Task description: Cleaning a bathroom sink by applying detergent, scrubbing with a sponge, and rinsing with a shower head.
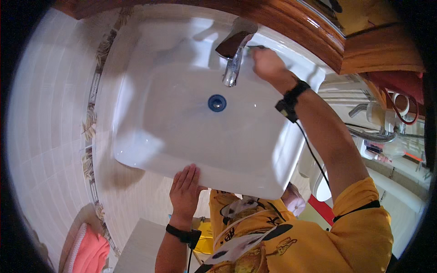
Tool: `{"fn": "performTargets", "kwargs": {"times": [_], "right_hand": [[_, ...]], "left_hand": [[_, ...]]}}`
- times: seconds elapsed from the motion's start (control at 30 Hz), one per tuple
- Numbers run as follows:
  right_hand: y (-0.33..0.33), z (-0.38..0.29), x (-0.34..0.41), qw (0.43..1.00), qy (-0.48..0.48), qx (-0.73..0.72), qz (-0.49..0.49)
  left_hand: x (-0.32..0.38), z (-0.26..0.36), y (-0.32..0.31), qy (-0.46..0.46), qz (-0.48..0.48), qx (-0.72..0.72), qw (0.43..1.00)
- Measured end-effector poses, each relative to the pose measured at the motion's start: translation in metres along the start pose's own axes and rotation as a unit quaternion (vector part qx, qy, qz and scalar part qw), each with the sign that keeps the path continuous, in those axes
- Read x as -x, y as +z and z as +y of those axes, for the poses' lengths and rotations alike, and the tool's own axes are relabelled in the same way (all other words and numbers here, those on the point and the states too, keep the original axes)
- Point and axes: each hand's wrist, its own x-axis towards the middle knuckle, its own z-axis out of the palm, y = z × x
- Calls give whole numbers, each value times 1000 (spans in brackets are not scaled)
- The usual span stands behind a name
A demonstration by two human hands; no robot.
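A white ceramic washbasin (191, 136) lies before me, with a chrome faucet (233, 70) at its back edge and a blue-rimmed drain (217, 103) in its floor. Just right of the faucet's base, my right hand (269, 65) is on the basin's back ledge. Its fingers are closed around a small green and dark thing (251, 48), mostly hidden and too blurred to name. My left hand (185, 191) lies on the front rim of the basin, fingers together and pointing forward, with nothing in its grasp.
A brown wooden frame (290, 29) runs above the basin's back edge. Pale tiles (54, 102) line the left wall. A coral towel (89, 250) hangs at lower left. On the right are a metal shower hose (379, 137) and a white toilet (322, 187).
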Motion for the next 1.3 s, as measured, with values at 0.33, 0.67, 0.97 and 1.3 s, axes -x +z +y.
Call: {"fn": "performTargets", "kwargs": {"times": [0.33,0.67,0.97,1.3], "right_hand": [[27,23,31,997,-52,15,55],[53,-68,95,992,78,61,80],[39,-167,8,959,248,-109,88],[66,-313,-8,996,41,-74,-10]], "left_hand": [[4,-8,-1,-9,-30,-19,999],[-3,-20,-15,60,-28,86,994],[-14,-101,-64,23,-24,67,997],[-9,-128,-64,12,-19,96,995]]}}
